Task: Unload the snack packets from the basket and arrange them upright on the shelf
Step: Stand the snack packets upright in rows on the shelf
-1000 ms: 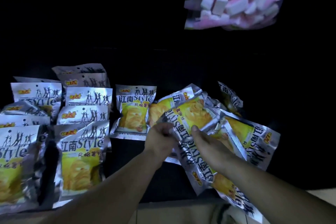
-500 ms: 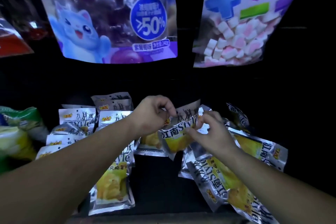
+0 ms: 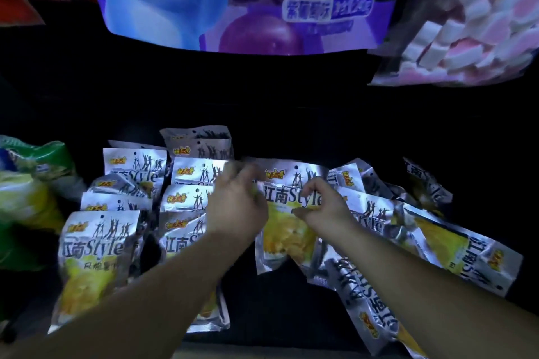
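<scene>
Fingers of the right hand curl down and, with the thumb, pinch the right edge of a silver snack packet printed with yellow chips. The left hand, blurred, has its fingers curled round the packet's upper left edge. The packet stands upright between the two hands, in the middle of a dark shelf. To its left, rows of matching packets stand upright. To its right, a heap of packets lies tumbled, some upside down. A green bag sits at far left. Above hang a purple bag showing a blue cartoon creature and a marshmallow bag.
</scene>
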Action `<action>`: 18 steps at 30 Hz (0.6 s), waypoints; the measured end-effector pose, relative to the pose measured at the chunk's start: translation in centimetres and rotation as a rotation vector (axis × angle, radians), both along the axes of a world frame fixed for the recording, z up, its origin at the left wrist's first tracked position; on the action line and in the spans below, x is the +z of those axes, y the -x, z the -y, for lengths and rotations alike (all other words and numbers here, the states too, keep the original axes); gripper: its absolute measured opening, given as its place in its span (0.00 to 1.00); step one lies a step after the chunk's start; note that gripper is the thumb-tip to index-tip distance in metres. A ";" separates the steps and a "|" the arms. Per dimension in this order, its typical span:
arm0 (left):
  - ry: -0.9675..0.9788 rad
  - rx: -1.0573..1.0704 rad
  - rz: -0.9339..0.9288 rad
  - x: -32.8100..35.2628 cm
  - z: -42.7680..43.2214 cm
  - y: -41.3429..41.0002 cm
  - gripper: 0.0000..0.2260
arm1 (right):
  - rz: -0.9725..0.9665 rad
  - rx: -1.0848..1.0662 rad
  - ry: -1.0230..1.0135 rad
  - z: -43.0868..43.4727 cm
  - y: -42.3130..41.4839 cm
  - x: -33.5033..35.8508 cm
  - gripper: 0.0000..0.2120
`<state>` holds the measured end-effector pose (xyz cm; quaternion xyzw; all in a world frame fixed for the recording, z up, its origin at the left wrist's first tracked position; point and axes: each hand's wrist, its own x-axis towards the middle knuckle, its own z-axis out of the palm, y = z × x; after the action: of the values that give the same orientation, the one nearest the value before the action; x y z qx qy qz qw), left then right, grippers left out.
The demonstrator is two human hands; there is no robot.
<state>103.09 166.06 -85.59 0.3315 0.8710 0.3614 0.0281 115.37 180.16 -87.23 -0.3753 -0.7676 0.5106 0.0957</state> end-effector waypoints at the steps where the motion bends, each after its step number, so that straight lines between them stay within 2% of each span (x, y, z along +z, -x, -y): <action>1: 0.062 0.004 0.140 -0.7 0.2 -0.8 0.14 | 0.017 0.021 0.019 -0.1 0.7 -0.6 0.12; 3: 0.174 -0.059 0.418 -1.8 0.4 -2.8 0.19 | 0.060 0.071 0.057 -0.1 2.0 -2.1 0.11; 7: 0.313 -0.197 0.464 -4.5 0.8 -4.1 0.29 | 0.103 0.088 0.134 0.3 3.9 -4.5 0.15; 9: 0.355 -0.217 0.450 -5.7 0.9 -3.5 0.33 | 0.084 0.058 0.082 0.2 4.4 -5.3 0.14; 11: 0.272 -0.151 0.522 -6.8 1.3 -2.8 0.37 | 0.056 0.039 -0.030 -0.4 4.5 -5.9 0.11; 13: 0.168 -0.097 0.652 -7.6 1.6 -2.6 0.40 | 0.019 0.004 -0.047 -1.3 4.8 -5.9 0.10; 18: 0.091 -0.052 0.561 -8.8 2.6 -3.1 0.37 | 0.030 -0.032 0.068 -3.0 6.0 -4.7 0.18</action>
<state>106.21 163.50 -94.41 0.2393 0.8358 0.3985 0.2921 109.35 183.12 -91.89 -0.3981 -0.7452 0.5290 0.0797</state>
